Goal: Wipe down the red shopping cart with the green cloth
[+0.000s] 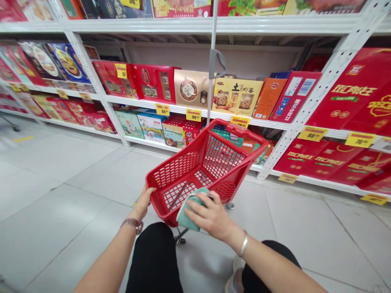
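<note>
A small red plastic shopping cart (180,160) stands in front of me, with slotted walls and a grey pole (213,36) rising behind its basket. My left hand (143,202) grips the cart's rim at the near left corner, the thumb over the edge. In my right hand (210,215) is a folded green cloth (188,217), pressed against the near right rim of the basket. My fingers lie over the cloth and hide part of it. The basket has nothing in it that I can make out, apart from dark bars seen through its floor.
White metal shelves (171,26) run behind the cart, filled with boxed goods such as red gift boxes (155,83) and a yellow box (236,97). Yellow price tags (193,114) hang on the shelf edges. Below is a pale tiled floor (76,211). My knees flank the cart's near end.
</note>
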`<state>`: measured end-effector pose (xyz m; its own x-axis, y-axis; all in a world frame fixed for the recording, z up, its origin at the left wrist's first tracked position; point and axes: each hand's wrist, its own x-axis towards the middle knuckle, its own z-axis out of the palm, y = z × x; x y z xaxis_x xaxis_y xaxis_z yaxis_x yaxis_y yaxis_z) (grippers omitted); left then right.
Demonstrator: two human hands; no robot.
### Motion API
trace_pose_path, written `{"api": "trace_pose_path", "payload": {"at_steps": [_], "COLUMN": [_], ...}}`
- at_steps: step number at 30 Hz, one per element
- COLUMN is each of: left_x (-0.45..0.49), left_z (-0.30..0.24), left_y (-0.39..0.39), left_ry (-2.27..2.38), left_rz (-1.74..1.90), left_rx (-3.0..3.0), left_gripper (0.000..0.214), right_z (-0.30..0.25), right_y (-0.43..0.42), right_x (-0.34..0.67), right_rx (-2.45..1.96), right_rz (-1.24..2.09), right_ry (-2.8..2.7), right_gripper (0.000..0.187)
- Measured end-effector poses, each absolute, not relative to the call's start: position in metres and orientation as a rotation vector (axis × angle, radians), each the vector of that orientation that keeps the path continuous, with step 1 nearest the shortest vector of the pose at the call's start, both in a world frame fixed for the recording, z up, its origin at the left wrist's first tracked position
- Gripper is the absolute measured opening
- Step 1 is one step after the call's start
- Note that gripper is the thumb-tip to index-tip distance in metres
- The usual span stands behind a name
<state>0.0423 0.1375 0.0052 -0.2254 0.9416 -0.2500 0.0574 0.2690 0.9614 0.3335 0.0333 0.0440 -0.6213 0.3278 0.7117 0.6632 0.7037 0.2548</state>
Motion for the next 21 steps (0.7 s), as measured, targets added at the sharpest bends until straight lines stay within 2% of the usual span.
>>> {"api": "trace_pose_path", "payload": {"at_steps": [4,10,21], "left_x": [0.042,0.041,0.042], "left_z": [0.010,0.021,0.019], "left_y": [0.143,0.141,0.146], "left_ry": [1.609,1.583,1.572], "left_rz": [1.142,1.111,1.195], "left_rx": [1.005,1.046,0.966], "left_gripper": [0.065,0.073,0.059], "right_z": [0.032,0.026,0.039], "right_y": [0.038,0.067,0.109], "right_x": [0.317,0.354,0.465], "right_rx": [-0.768,-0.890,-1.439], "right_rz": [-0.683,-0.624,-0.688], "right_ry": [-2.230,-2.068,-1.808], "right_gripper": [0.020,0.021,0.032]}}
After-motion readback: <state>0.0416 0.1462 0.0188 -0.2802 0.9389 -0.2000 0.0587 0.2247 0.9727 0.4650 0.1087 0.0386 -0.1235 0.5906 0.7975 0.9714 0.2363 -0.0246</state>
